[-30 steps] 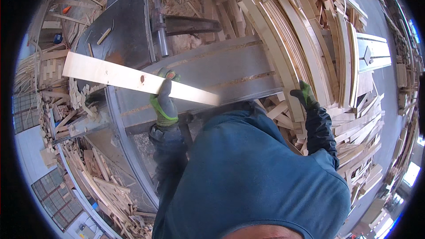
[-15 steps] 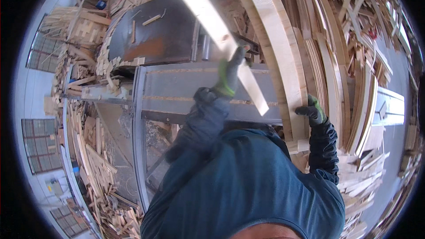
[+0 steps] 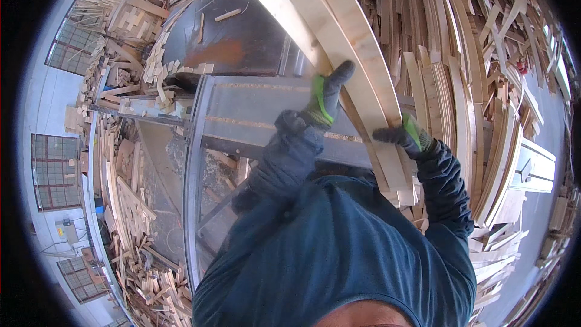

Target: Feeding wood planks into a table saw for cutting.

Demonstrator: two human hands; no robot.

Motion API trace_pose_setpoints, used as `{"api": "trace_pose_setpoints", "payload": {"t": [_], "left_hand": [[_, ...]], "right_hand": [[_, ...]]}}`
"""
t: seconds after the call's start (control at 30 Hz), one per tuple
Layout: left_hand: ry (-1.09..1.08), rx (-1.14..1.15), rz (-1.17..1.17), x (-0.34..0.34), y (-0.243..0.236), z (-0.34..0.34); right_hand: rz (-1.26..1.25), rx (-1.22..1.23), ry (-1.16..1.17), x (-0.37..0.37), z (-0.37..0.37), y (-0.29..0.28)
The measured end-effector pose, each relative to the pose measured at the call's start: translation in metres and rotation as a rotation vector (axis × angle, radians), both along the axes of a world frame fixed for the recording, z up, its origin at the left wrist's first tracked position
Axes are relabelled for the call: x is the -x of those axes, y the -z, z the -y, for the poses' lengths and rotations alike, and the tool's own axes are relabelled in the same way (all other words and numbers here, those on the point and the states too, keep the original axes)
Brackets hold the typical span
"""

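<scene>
Both my hands wear dark grey gloves with green on them. A few long pale wooden boards (image 3: 363, 72) lie together in front of me, slanting from the far upper part down toward my body. My left hand (image 3: 327, 95) is closed on the left edge of these boards, a dark finger or thumb lying over the top face. On their right edge, nearer to me, my right hand (image 3: 408, 136) is closed with a dark digit across the upper face. The undersides of the boards and the remaining fingers are hidden.
A grey metal machine table (image 3: 260, 106) with sawdust lines runs under and left of the boards. Beyond it is a dark metal plate (image 3: 242, 30) with small offcuts. Stacked boards (image 3: 445, 103) stand close on the right; scrap wood (image 3: 130, 194) is piled at left.
My left hand has brought a separate pale board from over the machine table to the right, against the other boards. My right hand has shifted slightly left with the boards.
</scene>
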State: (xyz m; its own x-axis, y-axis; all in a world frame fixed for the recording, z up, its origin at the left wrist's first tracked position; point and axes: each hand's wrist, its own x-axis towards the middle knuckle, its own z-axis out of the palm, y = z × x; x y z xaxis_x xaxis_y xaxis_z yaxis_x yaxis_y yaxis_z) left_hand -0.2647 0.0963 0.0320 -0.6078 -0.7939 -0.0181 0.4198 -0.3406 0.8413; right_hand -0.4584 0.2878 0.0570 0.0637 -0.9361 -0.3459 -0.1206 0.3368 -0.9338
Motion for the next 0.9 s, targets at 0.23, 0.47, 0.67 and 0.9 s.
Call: {"api": "trace_pose_setpoints", "payload": {"t": [0.23, 0.47, 0.67, 0.9], "left_hand": [[-0.232, 0.431, -0.083, 0.001, -0.066, 0.029], [-0.276, 0.605, -0.077, -0.009, -0.043, 0.033], [-0.16, 0.672, 0.126, -0.025, -0.011, 0.011], [0.008, 0.499, -0.006, -0.048, -0.111, -0.021]], "right_hand": [[0.19, 0.329, 0.07, 0.043, 0.032, 0.025], [-0.549, 0.501, 0.382, -0.034, 0.093, 0.086], [-0.742, 0.805, 0.559, -0.072, 0.094, 0.169], [-0.684, 1.012, 0.347, -0.088, 0.05, 0.01]]}}
